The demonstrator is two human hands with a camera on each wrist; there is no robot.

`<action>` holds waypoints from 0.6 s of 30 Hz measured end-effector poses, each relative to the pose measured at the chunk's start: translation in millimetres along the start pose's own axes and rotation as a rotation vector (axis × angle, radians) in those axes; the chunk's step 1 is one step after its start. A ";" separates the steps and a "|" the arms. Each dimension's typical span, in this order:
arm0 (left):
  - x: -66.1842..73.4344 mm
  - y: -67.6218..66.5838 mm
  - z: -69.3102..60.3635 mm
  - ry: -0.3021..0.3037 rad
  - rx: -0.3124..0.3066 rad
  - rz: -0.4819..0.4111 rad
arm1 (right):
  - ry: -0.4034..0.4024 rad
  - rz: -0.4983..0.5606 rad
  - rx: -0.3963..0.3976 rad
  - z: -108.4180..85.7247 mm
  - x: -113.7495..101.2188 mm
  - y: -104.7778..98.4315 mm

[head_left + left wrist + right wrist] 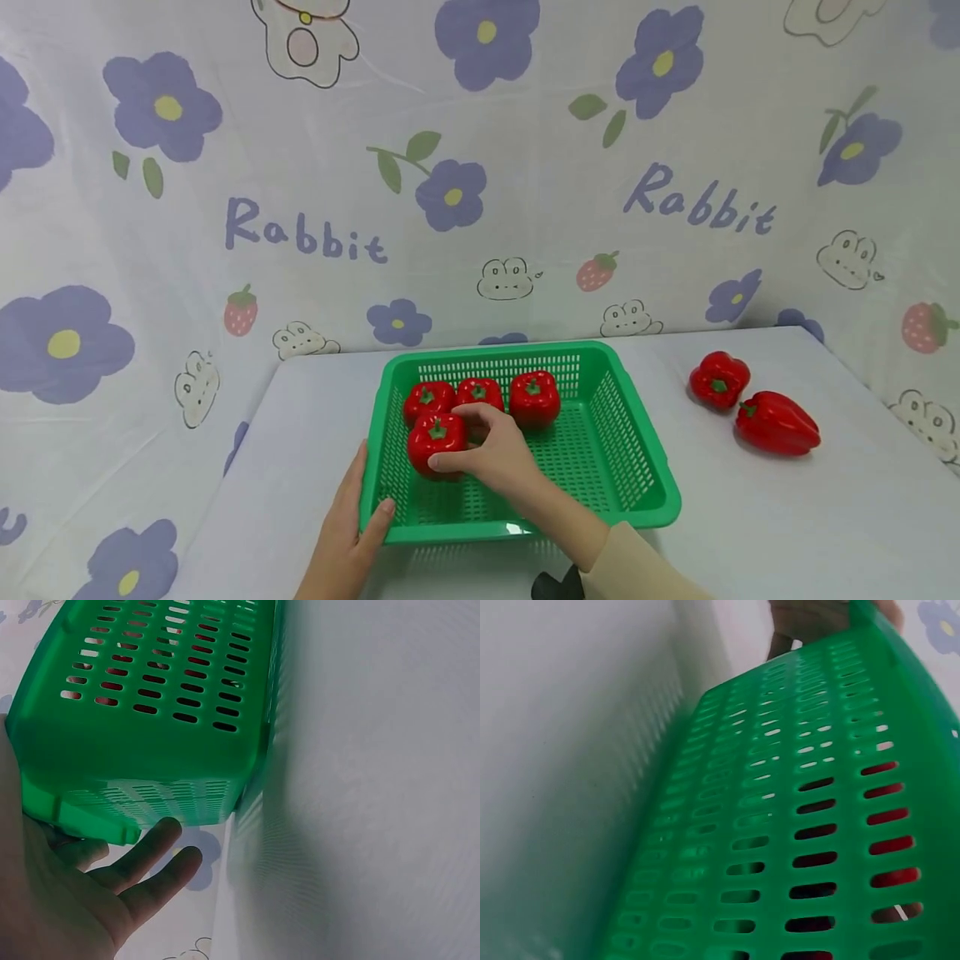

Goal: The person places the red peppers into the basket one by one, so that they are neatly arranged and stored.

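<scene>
Head view: right hand (495, 454) grips a glossy red bell pepper (429, 448), thumb on its near side, fingers reaching round the back. Pepper sits stem up, front left within a rectangular green slotted plastic basket (645, 454); whether its base touches the basket floor, cannot tell. Behind it, a row: rear-left red pepper (427, 403), rear-middle red pepper (483, 389) partly behind the fingers, rear-right red pepper (534, 410). Left hand (349, 529) at the basket's near-left corner, thumb over the rim, fingers along the outside; left wrist view has two of them stretched straight past the wall. Right wrist view: red shows through the slots, right hand out of frame. On the white table (315, 417), right of the basket, one upright red pepper (717, 382) and one red pepper lying on its side (780, 423). Judgement on handling: smooth, rounded skin could slip, so a light pinch spread across the widest part seems best, pepper kept level, knuckles clear of the rear row. Let go only once the base feels settled, fingers parting narrowly; left hand should keep the rim steady meanwhile.
</scene>
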State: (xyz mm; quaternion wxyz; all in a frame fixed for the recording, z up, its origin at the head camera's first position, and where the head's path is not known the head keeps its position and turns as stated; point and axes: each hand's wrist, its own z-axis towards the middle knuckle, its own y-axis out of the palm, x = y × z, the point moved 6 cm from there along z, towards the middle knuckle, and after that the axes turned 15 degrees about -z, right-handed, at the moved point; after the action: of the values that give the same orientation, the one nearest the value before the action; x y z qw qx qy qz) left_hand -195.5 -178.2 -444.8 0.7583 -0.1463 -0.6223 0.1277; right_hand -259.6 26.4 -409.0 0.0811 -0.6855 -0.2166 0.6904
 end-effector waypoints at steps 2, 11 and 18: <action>-0.4 -0.5 -0.9 0.015 0.007 0.004 | 0.011 -0.026 0.012 1.4 0.4 2.1; -1.8 -1.0 -2.2 0.026 0.023 0.009 | 0.044 -0.078 -0.001 5.3 0.4 11.3; -0.2 -0.6 -1.1 0.033 0.029 0.029 | 0.044 -0.137 -0.026 6.7 -1.6 14.0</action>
State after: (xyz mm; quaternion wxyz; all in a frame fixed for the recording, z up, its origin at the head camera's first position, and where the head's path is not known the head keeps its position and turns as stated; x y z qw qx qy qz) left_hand -194.4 -178.8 -445.0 0.7685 -0.1465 -0.6056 0.1453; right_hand -263.5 12.0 -413.6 0.1242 -0.6850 -0.2701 0.6651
